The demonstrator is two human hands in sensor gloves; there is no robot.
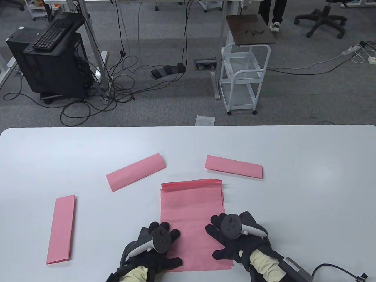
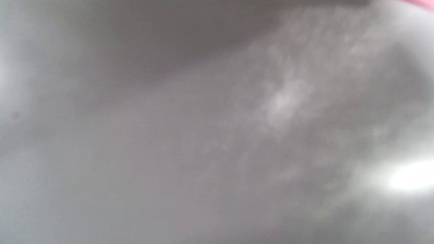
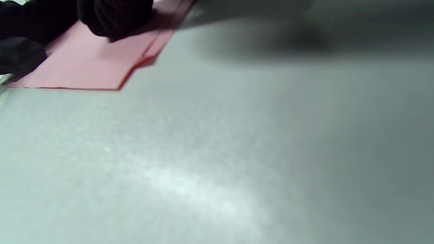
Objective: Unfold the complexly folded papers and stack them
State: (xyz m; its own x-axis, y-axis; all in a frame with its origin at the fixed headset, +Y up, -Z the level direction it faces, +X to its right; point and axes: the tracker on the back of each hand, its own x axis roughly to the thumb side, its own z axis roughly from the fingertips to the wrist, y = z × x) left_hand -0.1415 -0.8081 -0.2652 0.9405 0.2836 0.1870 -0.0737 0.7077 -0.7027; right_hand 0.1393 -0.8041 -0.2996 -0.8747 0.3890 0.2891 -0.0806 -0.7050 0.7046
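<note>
A stack of unfolded pink sheets (image 1: 192,211) lies flat near the table's front edge; its far end is slightly raised. My left hand (image 1: 164,243) rests spread on the stack's left side with fingers straight. My right hand (image 1: 226,238) lies flat on its right side, fingers spread. Three folded pink strips lie around: one at the left (image 1: 61,229), one at centre left (image 1: 135,171), one at the right (image 1: 233,166). The right wrist view shows the stack's corner (image 3: 84,67) under dark glove fingers (image 3: 112,17). The left wrist view is a grey blur with a pink sliver (image 2: 422,3).
The white table (image 1: 293,199) stretches wide on both sides of the papers. Beyond its far edge are a white cart (image 1: 243,79), a black computer stand (image 1: 50,61) and floor cables. A cable and grey box (image 1: 296,268) trail from my right wrist.
</note>
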